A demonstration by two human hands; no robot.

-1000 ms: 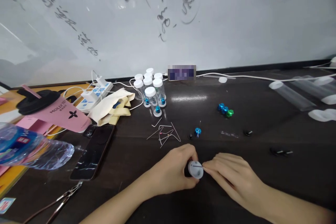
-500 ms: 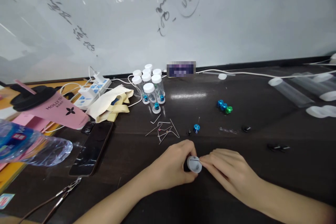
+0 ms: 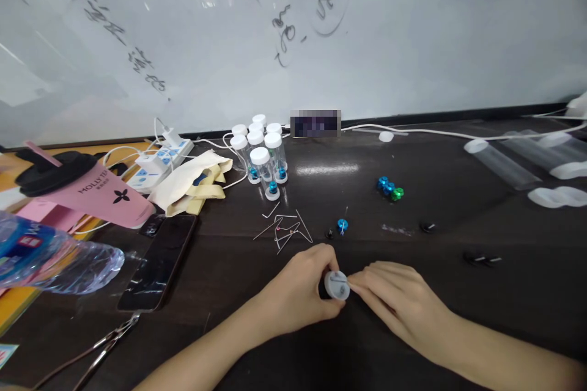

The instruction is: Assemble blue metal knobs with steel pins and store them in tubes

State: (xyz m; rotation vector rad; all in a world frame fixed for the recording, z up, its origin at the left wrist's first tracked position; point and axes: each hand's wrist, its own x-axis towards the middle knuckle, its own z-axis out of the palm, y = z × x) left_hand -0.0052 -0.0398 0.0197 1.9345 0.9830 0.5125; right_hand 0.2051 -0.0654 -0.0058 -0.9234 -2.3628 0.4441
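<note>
My left hand (image 3: 300, 290) is curled round a small grey-white round part (image 3: 336, 285) low in the middle of the dark table. My right hand (image 3: 397, 299) meets it from the right, fingertips pinched on a thin wire or pin at the part's face. Just beyond my hands lie several bent wire pins (image 3: 287, 229), a blue bead (image 3: 342, 225) on a pin and a small black piece (image 3: 329, 234). Farther right sit blue and green beads (image 3: 389, 188).
Several white-capped vials (image 3: 263, 156) stand at the back centre. A phone (image 3: 158, 263), a pink cup on its side (image 3: 98, 192), a water bottle (image 3: 55, 259), a cloth bag (image 3: 195, 183) and a power strip (image 3: 160, 162) fill the left. Pliers (image 3: 98, 351) lie bottom left. Clear tubes (image 3: 502, 165) lie right.
Both hands and the round part stay together; the view has shifted slightly, and the hands sit a little higher and to the left in the picture.
</note>
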